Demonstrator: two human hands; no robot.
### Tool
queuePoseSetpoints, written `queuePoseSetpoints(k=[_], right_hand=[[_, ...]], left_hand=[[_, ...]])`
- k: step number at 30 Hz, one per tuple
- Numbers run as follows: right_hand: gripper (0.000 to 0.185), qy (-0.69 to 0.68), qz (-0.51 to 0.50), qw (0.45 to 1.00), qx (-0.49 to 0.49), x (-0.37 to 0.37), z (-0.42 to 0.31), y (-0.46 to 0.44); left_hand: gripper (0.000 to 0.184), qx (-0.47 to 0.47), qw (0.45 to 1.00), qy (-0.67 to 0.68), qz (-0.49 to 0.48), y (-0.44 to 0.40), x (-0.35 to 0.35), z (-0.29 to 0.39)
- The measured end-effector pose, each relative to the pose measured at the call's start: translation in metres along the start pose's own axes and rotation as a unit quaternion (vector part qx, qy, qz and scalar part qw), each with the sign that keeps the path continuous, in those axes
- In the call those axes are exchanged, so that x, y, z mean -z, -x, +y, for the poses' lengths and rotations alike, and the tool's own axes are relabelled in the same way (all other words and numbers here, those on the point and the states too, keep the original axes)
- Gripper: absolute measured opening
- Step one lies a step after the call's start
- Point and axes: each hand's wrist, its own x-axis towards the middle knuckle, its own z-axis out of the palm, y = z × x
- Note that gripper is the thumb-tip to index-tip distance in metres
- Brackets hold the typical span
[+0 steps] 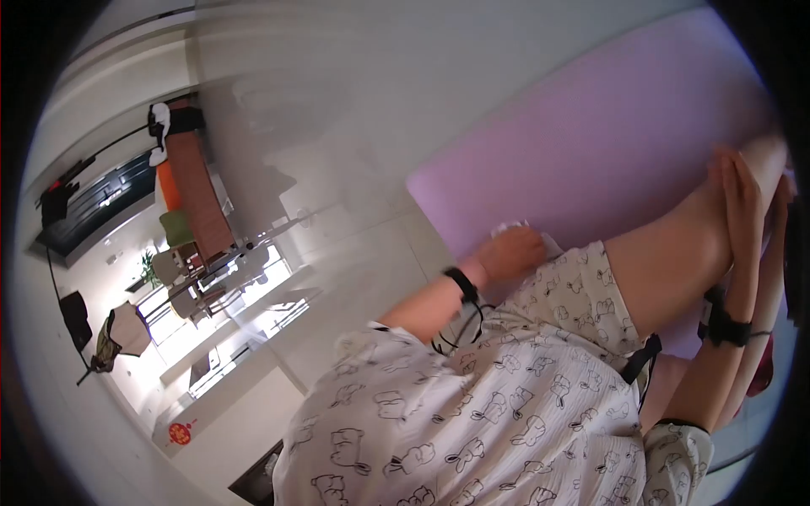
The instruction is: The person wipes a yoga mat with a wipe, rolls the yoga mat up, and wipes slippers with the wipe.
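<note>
Over a purple mat, the right hand lies outstretched against a bent leg; the left hand, its grip unreadable, is at a white item. Light, even pressure should serve.

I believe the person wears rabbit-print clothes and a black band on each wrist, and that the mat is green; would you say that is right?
Not quite: the mat is light purple, not green, as the head view shows. The rabbit-print clothes and the black band on each wrist are as you say.
</note>
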Motion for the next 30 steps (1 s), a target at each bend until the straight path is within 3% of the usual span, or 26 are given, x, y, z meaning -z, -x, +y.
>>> queuePoseSetpoints(k=[1,3,4,6,8,10,12,13,15,17,18,20,21,23,24,27,28,30], right_hand=[[0.024,0.006,-0.011,1.0,0.017,0.0,-0.002,0.0],[0.024,0.033,-0.031,0.999,0.005,0.003,-0.004,-0.001],[0.025,0.052,-0.032,0.998,0.002,0.005,-0.005,-0.005],[0.025,0.064,-0.029,0.997,0.014,0.005,-0.004,-0.006],[0.026,0.07,-0.025,0.997,0.022,0.004,-0.005,-0.006],[0.026,0.064,-0.009,0.998,0.028,0.006,-0.002,-0.002],[0.026,0.032,0.013,0.999,0.025,0.003,0.0,0.002],[0.026,0.002,0.023,0.999,0.029,-0.001,0.002,0.002],[0.027,0.043,0.0,0.999,0.026,0.003,0.02,-0.008],[0.027,0.078,-0.032,0.996,0.028,0.001,0.021,-0.008],[0.027,0.08,-0.024,0.996,0.023,0.001,0.016,-0.007],[0.027,0.081,-0.015,0.996,0.024,0.002,0.01,-0.007],[0.027,0.076,-0.017,0.997,0.018,0.004,0.011,-0.007],[0.026,0.069,-0.004,0.998,0.008,0.006,0.01,-0.005],[0.026,0.052,0.002,0.998,0.02,0.005,0.01,-0.002],[0.025,0.041,0.009,0.999,0.025,0.006,0.007,0.001],[0.025,0.046,0.0,0.999,0.027,0.004,0.007,0.001],[0.025,0.06,-0.017,0.997,0.042,0.006,0.01,-0.005]], left_hand=[[0.01,-0.121,0.984,-0.129,0.033,0.008,0.006,-0.018],[0.008,0.044,0.984,0.003,0.171,0.029,-0.024,-0.077],[0.008,0.044,0.984,-0.002,0.174,0.027,-0.023,-0.079],[0.008,0.237,0.959,0.034,0.149,0.029,-0.016,-0.081],[0.009,0.42,0.897,0.065,0.117,0.034,-0.005,-0.084],[0.008,0.332,0.941,-0.013,0.066,0.042,-0.037,-0.012],[0.009,0.19,0.95,0.11,0.224,0.057,-0.039,0.029],[0.009,0.189,0.95,0.114,0.22,0.059,-0.04,0.023],[0.009,0.08,0.99,0.115,0.003,0.064,-0.041,-0.014],[0.008,0.222,0.968,-0.045,0.105,0.061,-0.046,-0.049],[0.003,0.36,0.926,-0.023,0.113,0.05,-0.024,-0.073],[0.001,0.424,0.832,0.041,0.355,0.036,-0.002,-0.122],[0.001,0.425,0.83,0.041,0.359,0.038,-0.005,-0.118],[0.001,0.464,0.776,0.106,0.414,0.034,-0.018,-0.102],[0.002,0.492,0.767,0.12,0.393,0.035,-0.026,-0.073],[0.003,0.482,0.81,0.145,0.301,0.043,-0.04,0.01],[0.003,0.485,0.81,0.145,0.296,0.049,-0.039,0.006],[0.008,0.338,0.899,0.149,0.235,0.064,-0.038,-0.017]])
